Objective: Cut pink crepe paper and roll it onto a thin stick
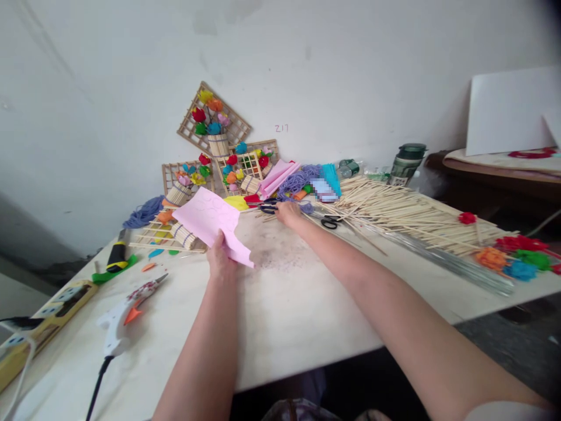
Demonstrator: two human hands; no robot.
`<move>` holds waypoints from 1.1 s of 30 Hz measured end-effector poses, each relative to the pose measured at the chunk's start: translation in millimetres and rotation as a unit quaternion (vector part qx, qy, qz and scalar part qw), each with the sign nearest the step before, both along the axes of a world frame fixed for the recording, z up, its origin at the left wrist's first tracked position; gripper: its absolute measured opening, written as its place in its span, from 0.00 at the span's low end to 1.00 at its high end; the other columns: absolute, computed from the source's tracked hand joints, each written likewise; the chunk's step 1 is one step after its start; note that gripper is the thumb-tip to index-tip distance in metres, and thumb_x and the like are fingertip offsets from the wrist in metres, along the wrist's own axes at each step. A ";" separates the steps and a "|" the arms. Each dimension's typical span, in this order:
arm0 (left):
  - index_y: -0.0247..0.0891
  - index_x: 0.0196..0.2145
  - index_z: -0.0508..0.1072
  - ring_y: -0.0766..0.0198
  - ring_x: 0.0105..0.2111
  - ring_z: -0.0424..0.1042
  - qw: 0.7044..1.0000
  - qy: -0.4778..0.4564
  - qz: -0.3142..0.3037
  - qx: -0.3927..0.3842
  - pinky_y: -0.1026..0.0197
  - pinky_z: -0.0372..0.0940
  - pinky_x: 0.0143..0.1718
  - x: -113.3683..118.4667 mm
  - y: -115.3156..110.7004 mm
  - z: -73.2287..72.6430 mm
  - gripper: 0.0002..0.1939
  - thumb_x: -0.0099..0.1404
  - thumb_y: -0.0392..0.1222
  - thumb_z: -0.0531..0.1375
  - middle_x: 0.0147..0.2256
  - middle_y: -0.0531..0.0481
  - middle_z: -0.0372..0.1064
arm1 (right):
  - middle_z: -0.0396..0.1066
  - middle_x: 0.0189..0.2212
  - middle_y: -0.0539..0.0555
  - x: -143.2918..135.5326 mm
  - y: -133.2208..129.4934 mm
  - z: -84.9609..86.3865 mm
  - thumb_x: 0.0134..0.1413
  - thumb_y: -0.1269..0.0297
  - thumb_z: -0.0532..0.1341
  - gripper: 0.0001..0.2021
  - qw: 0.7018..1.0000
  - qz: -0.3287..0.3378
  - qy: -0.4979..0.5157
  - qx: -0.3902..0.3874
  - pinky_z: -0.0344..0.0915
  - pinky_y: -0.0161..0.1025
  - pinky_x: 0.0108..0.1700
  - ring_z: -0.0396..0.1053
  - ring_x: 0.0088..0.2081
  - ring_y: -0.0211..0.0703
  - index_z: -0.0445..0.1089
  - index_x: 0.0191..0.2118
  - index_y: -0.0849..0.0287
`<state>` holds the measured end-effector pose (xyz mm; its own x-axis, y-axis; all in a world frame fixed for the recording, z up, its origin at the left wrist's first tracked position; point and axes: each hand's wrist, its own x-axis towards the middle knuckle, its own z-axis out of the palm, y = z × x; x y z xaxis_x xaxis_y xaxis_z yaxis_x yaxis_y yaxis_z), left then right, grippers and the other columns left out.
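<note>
My left hand (221,255) grips a sheet of pink paper (210,216) by its lower edge. Faint outlines are drawn on the sheet, and its right side is cut unevenly. My right hand (288,214) reaches across the table, its fingers closed at the dark handles of a pair of scissors (268,208). Pieces of yellow paper (235,202) and red paper (252,200) lie just behind the scissors. A second pair of scissors with black handles (331,222) rests to the right of that hand.
Lattice panels with colourful flowers (214,120) lean against the wall. A white glue gun (117,327) and a power strip (65,307) lie at left. Wooden sticks (394,204), clear packaged rods (456,266) and coloured flower bundles (521,270) spread over the right. A bottle (407,164) stands behind.
</note>
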<state>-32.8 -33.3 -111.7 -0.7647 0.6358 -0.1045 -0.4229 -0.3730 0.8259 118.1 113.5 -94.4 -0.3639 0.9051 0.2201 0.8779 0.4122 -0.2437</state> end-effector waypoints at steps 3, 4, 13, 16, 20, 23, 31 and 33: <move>0.40 0.35 0.69 0.65 0.36 0.72 0.999 -0.023 0.024 0.024 0.66 0.68 0.35 6.9 -0.4 4.0 0.09 0.54 0.35 0.60 0.31 0.54 0.71 | 0.71 0.40 0.64 1.2 -6.3 -5.6 0.50 0.74 0.54 0.17 1.000 0.004 -0.007 0.000 0.60 0.42 0.42 0.68 0.42 0.51 0.70 0.46 0.65; 0.40 0.35 0.69 0.66 0.36 0.72 0.999 -0.029 0.024 0.026 0.67 0.68 0.35 8.2 -0.7 4.7 0.09 0.53 0.35 0.61 0.31 0.54 0.71 | 0.71 0.40 0.65 -0.5 -6.8 -8.3 0.49 0.75 0.54 0.17 1.000 0.006 -0.010 0.002 0.60 0.41 0.42 0.68 0.43 0.51 0.70 0.45 0.66; 0.37 0.35 0.70 0.66 0.33 0.71 0.997 -0.060 0.008 0.047 0.64 0.69 0.34 11.2 -2.0 5.3 0.11 0.51 0.33 0.62 0.35 0.53 0.70 | 0.65 0.47 0.66 -18.0 16.2 -24.1 0.53 0.78 0.49 0.17 0.999 0.004 -0.018 0.051 0.60 0.40 0.46 0.61 0.48 0.50 0.67 0.47 0.72; 0.35 0.36 0.70 0.65 0.32 0.70 0.998 -0.045 0.012 0.045 0.60 0.68 0.35 12.6 -1.0 4.7 0.14 0.49 0.32 0.62 0.34 0.51 0.69 | 0.65 0.47 0.67 -17.6 25.2 -22.4 0.53 0.77 0.50 0.16 0.998 0.014 -0.033 0.047 0.60 0.41 0.47 0.61 0.49 0.52 0.68 0.45 0.72; 0.33 0.34 0.69 0.65 0.27 0.69 0.999 -0.028 0.006 0.019 0.59 0.68 0.31 13.0 0.0 3.0 0.14 0.46 0.31 0.62 0.30 0.51 0.68 | 0.66 0.45 0.67 -15.6 25.0 -16.5 0.51 0.76 0.52 0.16 0.997 0.034 -0.056 0.042 0.60 0.42 0.47 0.62 0.47 0.51 0.69 0.45 0.70; 0.33 0.30 0.69 0.66 0.23 0.68 1.000 -0.008 -0.021 -0.002 0.61 0.67 0.26 14.1 -0.2 2.1 0.12 0.44 0.31 0.62 0.26 0.53 0.68 | 0.66 0.45 0.64 -9.7 12.1 -10.4 0.52 0.77 0.50 0.17 0.994 0.059 -0.063 0.069 0.59 0.41 0.47 0.62 0.47 0.49 0.67 0.47 0.66; 0.33 0.30 0.70 0.64 0.22 0.69 0.994 0.030 -0.099 -0.017 0.58 0.69 0.26 22.4 -3.1 1.4 0.13 0.42 0.33 0.64 0.25 0.50 0.70 | 0.69 0.42 0.55 26.0 -16.4 6.4 0.56 0.69 0.49 0.15 0.992 0.043 0.024 0.112 0.60 0.38 0.41 0.67 0.40 0.43 0.70 0.44 0.54; 0.32 0.30 0.71 0.62 0.23 0.70 0.992 0.033 -0.119 -0.018 0.58 0.69 0.26 24.6 -3.5 0.4 0.13 0.42 0.33 0.65 0.26 0.49 0.71 | 0.72 0.37 0.53 35.7 -16.3 9.8 0.52 0.64 0.56 0.11 0.992 0.023 0.088 0.088 0.60 0.35 0.37 0.68 0.38 0.43 0.72 0.39 0.54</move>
